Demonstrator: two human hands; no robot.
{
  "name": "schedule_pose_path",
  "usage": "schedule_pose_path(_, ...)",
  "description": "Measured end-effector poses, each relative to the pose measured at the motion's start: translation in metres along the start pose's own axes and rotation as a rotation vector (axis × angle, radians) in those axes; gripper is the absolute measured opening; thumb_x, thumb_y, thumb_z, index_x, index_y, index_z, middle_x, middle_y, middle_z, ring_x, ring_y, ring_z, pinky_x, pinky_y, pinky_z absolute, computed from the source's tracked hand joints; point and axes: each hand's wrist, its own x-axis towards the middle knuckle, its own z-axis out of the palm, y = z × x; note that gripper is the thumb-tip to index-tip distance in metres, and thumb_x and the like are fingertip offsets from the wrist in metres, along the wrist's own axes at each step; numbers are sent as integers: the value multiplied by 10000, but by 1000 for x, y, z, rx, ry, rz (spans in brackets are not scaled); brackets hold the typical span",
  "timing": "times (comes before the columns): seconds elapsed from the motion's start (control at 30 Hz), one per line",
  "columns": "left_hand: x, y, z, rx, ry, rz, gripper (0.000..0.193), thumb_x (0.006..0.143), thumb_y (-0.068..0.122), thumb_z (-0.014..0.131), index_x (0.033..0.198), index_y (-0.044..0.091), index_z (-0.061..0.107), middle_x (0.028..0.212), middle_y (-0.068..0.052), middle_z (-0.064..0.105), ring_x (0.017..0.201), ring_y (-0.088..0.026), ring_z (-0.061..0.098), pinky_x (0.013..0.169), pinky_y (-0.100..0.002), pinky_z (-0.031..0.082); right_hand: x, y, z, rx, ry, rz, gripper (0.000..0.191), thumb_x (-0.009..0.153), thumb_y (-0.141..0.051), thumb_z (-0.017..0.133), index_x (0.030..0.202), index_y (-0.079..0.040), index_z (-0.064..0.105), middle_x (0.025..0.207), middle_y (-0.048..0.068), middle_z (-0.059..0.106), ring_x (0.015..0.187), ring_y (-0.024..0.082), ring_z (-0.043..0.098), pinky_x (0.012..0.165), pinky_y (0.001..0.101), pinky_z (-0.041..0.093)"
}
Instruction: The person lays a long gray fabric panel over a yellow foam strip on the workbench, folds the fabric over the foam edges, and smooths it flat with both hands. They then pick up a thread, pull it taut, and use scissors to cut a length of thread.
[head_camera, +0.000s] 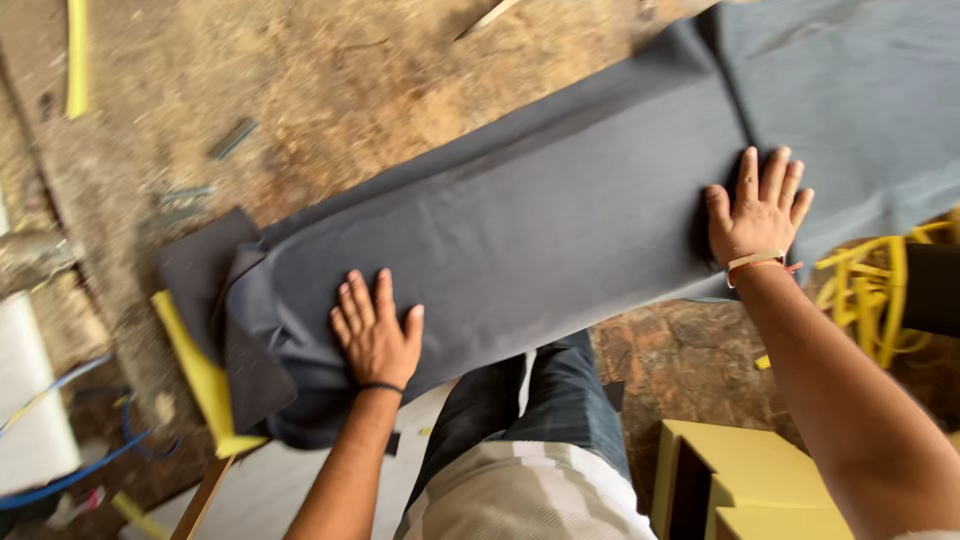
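Both hands are pressing flat, fingers spread and gripping nothing: left hand (375, 335) and right hand (758, 210) are lying on the grey fabric-covered cushion (520, 225).

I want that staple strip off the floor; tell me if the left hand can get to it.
Probably yes: the left hand lies flat, holding nothing, and bare floor leads to the staple strip.

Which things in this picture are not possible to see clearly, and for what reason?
Head view only:
- What lies under the grey fabric: the cloth covers it; only a yellow edge shows.
- Both palms: left hand and right hand press flat, backs up.
- The fabric's far end: cut off by the top right edge.
- Small metal pieces on the floor: blurred, kind unclear.
- The yellow frame: partly hidden by the right arm.
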Motion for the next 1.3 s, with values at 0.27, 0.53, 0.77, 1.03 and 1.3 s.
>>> schedule_pose_path(0.27,6,-8,-7,-157,-6,-22,734,900,395,690,1533,133,427,1633,-246,296,1497,-433,276,1204,-591,209,-110,-254,37,-43,-436,-526,663,968,-545,448,1566,-278,347,1657,137,243,1518,363,185,1183,631,119)
schedule_pose_path(0.53,-11,-71,-50,-363,192,-123,612,893,178,748,1457,117,518,1585,-168,458,1489,-377,412,1232,-478,367,-154,-353,46,94,-498,-780,645,1001,-551,424,1593,-321,308,1683,117,203,1544,372,140,1187,665,85)
schedule_pose_path(0.77,-32,-154,-87,-129,23,-677,870,730,395,882,1431,50,500,1389,-230,535,1276,-412,516,1011,-517,436,-146,-369,26,-12,-580,-820,713,962,-613,437,1595,-331,269,1678,142,150,1534,386,91,1177,665,51)
schedule_pose_path(1.03,-47,-166,-105,-867,497,-684,438,828,256,767,1197,34,688,1087,-124,770,975,-276,736,888,-405,553,-128,-380,23,113,-863,-938,605,966,-677,529,1475,-359,452,1721,106,152,1595,308,90,1231,623,52)
schedule_pose_path(1.3,-5,47,-111,-942,85,-55,338,820,270,775,1074,52,726,884,-179,764,782,-319,759,714,-409,611,-22,-360,-17,1701,-1150,473,560,876,-536,606,1126,-49,723,1024,123,769,921,241,717,876,388,572)
